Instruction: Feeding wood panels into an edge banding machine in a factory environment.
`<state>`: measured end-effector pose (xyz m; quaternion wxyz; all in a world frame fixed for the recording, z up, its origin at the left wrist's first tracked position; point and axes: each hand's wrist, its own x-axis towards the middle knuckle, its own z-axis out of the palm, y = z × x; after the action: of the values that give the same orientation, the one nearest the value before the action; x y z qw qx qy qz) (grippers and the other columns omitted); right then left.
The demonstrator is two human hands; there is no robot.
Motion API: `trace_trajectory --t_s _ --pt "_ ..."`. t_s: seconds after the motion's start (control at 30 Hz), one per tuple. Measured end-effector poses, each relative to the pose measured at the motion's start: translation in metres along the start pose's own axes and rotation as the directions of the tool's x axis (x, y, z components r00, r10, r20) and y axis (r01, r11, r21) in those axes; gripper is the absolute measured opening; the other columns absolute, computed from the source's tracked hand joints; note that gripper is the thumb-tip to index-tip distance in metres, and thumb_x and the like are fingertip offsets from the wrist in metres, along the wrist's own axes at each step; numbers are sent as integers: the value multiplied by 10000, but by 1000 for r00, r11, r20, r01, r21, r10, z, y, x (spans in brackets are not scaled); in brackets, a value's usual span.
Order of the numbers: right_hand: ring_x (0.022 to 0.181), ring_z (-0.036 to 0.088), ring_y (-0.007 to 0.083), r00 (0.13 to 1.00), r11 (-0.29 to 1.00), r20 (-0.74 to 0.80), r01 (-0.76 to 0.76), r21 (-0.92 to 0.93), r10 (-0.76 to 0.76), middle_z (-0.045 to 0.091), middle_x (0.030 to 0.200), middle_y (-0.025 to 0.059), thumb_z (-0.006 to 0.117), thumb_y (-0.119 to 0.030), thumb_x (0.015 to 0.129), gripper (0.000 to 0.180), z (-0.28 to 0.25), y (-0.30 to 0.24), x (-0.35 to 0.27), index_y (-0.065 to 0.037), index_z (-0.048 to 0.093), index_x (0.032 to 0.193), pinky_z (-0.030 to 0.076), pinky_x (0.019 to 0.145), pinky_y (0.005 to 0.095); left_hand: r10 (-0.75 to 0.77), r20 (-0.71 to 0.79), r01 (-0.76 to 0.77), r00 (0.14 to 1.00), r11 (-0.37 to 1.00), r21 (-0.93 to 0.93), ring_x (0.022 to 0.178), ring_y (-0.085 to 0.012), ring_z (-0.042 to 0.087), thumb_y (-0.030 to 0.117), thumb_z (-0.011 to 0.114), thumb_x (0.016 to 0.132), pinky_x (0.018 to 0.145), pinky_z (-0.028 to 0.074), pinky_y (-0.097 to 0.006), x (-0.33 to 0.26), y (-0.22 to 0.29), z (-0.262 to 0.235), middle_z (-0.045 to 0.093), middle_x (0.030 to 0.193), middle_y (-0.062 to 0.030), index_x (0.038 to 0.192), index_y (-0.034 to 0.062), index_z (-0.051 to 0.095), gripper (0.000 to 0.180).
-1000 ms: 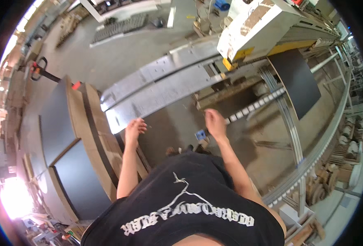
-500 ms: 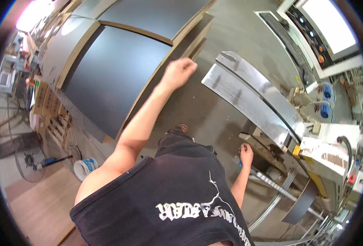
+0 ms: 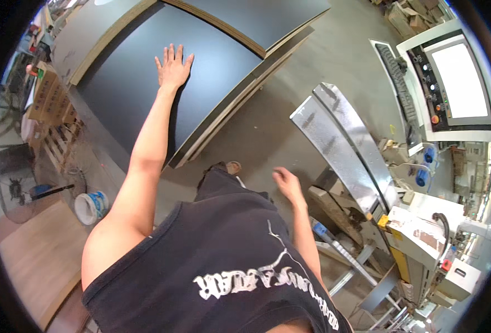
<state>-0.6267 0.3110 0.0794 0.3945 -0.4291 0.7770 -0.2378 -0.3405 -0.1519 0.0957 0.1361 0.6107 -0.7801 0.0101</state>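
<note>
The left hand (image 3: 173, 67) has reached out, now flat, fingers spread, on the dark panel (image 3: 145, 72).

The person's dark shirt (image 3: 223, 266) is hiding the floor beneath, and the black panel (image 3: 145, 77) is running off the top edge.

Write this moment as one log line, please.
left hand: flat, fingers spread, on black board | right hand: empty, hanging above floor | nearby: metal guard
</note>
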Motion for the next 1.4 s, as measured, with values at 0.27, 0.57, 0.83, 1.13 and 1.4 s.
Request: trace_trajectory --t_s 0.27,0.57,0.83,1.13,1.4 --pt "956 687 201 919 955 351 73 289 -177 723 1080 108 614 -302 996 370 39 -117 71 -47 628 1265 538 852 328 49 -54 -46 997 998 52 1524 -305 220 570 350 1029 1226 110 -574 -36 7 -17 279 1633 -143 1553 156 363 668" --pt "1060 671 243 686 649 705 -457 608 -177 683 1149 180 672 -437 960 585 116 -186 64 49 520 1248 568 922 380 90 -107 -103 990 986 -131 1492 -335 290 486 470 1015 1224 137 -562 -76 13 -37 361 1582 -186 1465 90 484 599" --pt "747 669 157 824 556 561 -433 710 -75 655 863 58 727 -396 931 391 175 -193 55 -23 620 984 594 716 320 189 -143 -222 972 934 -279 1458 -343 348 326 577 997 1217 187 -539 -175 -12 -77 419 1545 -179 1392 59 539 479" --pt "678 613 134 960 450 281 -245 859 -13 662 862 18 702 -324 959 264 149 -150 1 -75 626 998 545 646 322 -351 -187 253 917 877 -408 958 -273 667 271 634 962 903 506 -492 -369 -90 -153 719 1039 -132 1070 5 659 287" --pt "775 656 137 986 522 -108 28 852 124 711 916 39 627 -296 1007 289 90 -67 -55 -14 678 1045 533 672 318 -112 747 705 655 -266 -658 1030 -338 661 585 575 965 899 553 -443 -441 -69 -141 632 1192 -255 1345 -54 486 749"
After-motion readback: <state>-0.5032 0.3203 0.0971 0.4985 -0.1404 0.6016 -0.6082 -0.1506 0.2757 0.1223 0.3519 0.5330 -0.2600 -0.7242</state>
